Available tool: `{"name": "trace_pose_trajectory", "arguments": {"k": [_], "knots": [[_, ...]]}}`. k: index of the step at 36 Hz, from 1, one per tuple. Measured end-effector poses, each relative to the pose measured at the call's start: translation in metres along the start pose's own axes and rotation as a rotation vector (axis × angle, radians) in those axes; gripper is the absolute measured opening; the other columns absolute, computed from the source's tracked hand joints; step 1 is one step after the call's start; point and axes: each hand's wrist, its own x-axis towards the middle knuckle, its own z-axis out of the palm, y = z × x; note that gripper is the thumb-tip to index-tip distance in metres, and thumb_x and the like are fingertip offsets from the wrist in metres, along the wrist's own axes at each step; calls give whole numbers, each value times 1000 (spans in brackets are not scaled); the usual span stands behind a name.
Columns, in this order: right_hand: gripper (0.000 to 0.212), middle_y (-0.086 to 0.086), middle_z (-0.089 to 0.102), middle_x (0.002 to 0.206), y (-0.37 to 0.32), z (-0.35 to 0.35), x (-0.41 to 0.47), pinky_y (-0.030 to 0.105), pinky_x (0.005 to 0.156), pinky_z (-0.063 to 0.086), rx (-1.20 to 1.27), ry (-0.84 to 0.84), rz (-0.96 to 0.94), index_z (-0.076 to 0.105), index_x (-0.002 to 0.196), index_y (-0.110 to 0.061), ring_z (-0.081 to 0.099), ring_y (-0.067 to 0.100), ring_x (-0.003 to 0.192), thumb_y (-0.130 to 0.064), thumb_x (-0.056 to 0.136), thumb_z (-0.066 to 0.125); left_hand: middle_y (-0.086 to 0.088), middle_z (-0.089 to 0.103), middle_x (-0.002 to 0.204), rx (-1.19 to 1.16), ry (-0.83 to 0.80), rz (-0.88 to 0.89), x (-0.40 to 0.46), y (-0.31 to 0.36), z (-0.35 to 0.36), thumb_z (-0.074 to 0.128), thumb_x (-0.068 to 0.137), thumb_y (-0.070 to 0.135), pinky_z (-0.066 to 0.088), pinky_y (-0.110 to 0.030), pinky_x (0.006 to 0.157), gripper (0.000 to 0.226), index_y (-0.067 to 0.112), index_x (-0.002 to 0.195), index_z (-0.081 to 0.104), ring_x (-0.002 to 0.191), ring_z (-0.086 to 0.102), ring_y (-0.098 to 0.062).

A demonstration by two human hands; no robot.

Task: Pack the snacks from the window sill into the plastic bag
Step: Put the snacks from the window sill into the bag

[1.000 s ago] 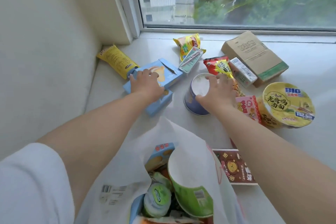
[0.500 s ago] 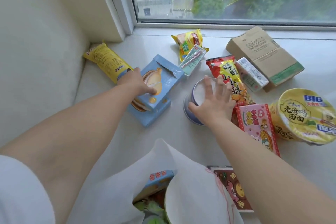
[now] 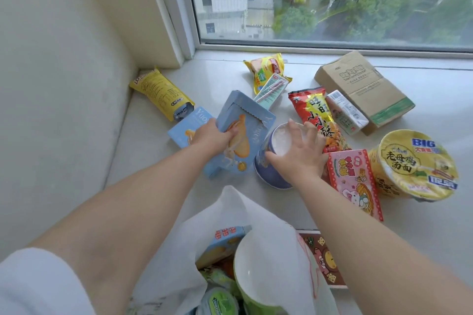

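Two snacks in hand at once on the window sill (image 3: 422,238). Left hand (image 3: 208,135) curled round the edge of a pale blue pastry box (image 3: 238,140), fingers wrapped over its face, box tipped up on its near end toward the sill's left-hand wall. Right hand (image 3: 298,155) spread over the white lid of a purple cup (image 3: 271,169), fingers fanned across the rim and thumb down the near side, cup seemingly still standing on the sill. A second blue box (image 3: 190,126) flat just behind the left hand, partly hidden by it. White plastic bag (image 3: 210,233) at the near edge, mouth open, already part-filled (a green-rimmed tub (image 3: 258,281) and a small blue carton (image 3: 225,240) showing inside).

Likely handling: the box light and stiff, card walls liable to dent under a hard squeeze, its torn-open window flap prone to catching on the bag mouth; best held by the long edges. The cup rigid at the rim, foil lid probably thin and easy to puncture, so better gripped round the rim or wall than pressed from above; smooth sides perhaps slippery.

Still out toward the right end: red snack packet (image 3: 311,107), pink box (image 3: 354,181), big yellow noodle bowl (image 3: 414,163), brown carton (image 3: 363,87)
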Motion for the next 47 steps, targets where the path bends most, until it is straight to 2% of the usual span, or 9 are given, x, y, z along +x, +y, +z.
{"name": "trace_pose_trajectory", "arguments": {"k": [10, 16, 20, 26, 30, 34, 37, 42, 47], "knots": [[85, 2, 9, 150, -15, -66, -46, 48, 103, 30, 99, 126, -57, 20, 144, -35, 12, 31, 137, -58, 74, 63, -6, 47, 95, 38, 181, 171, -79, 33, -48, 49, 91, 51, 36, -34, 67, 44, 10, 102, 38, 87, 48, -27], [86, 0, 18, 148, -13, -104, -93, 49, 105, 34, 227, 256, -139, 28, 141, -35, 20, 30, 135, -59, 67, 67, -5, 49, 89, 40, 309, 281, -150, 34, -82, 52, 90, 51, 35, -35, 63, 43, 12, 96, 35, 80, 48, -27], [83, 3, 22, 146, -11, -132, -137, 42, 104, 30, 304, 336, -191, 33, 140, -31, 24, 30, 133, -50, 69, 72, -3, 50, 83, 76, 424, 363, -208, 25, -99, 55, 88, 50, 35, -35, 61, 44, 12, 93, 35, 74, 48, -28], [82, 2, 25, 144, -7, -154, -197, 43, 102, 33, 430, 432, -294, 38, 137, -29, 26, 30, 130, -41, 66, 77, -5, 51, 82, -73, 555, 441, -282, -1, -104, 56, 89, 45, 39, -38, 62, 39, 12, 91, 36, 75, 50, -32], [81, 2, 26, 142, -2, -159, -232, 43, 108, 30, 505, 447, -322, 40, 137, -28, 26, 26, 132, -40, 67, 78, -6, 53, 81, -159, 637, 483, -318, -25, -101, 58, 89, 43, 40, -40, 62, 38, 13, 90, 35, 74, 52, -35], [81, 1, 25, 140, 0, -159, -262, 41, 112, 26, 598, 407, -296, 38, 139, -29, 23, 22, 134, -39, 69, 78, -4, 50, 75, -307, 706, 489, -347, -50, -94, 61, 88, 40, 36, -36, 57, 39, 12, 87, 34, 68, 49, -30], [88, 2, 24, 140, -2, -153, -283, 41, 114, 24, 680, 305, -230, 34, 141, -29, 21, 20, 137, -49, 65, 74, 0, 48, 70, -432, 743, 445, -364, -69, -87, 62, 88, 36, 34, -34, 57, 38, 9, 87, 36, 69, 49, -27], [98, 3, 20, 146, -4, -134, -319, 39, 115, 20, 780, 95, -186, 28, 145, -26, 17, 17, 140, -56, 58, 60, -5, 52, 81, -459, 751, 376, -386, -98, -72, 63, 88, 36, 40, -37, 58, 38, 9, 92, 37, 72, 50, -27], [106, 3, 2, 156, 5, -106, -345, 41, 114, 17, 703, -53, -158, 12, 150, -32, 7, 22, 145, -51, 67, 76, -4, 53, 89, -453, 691, 344, -400, -124, -49, 65, 87, 28, 36, -32, 58, 34, 11, 100, 40, 74, 50, -25]]}}
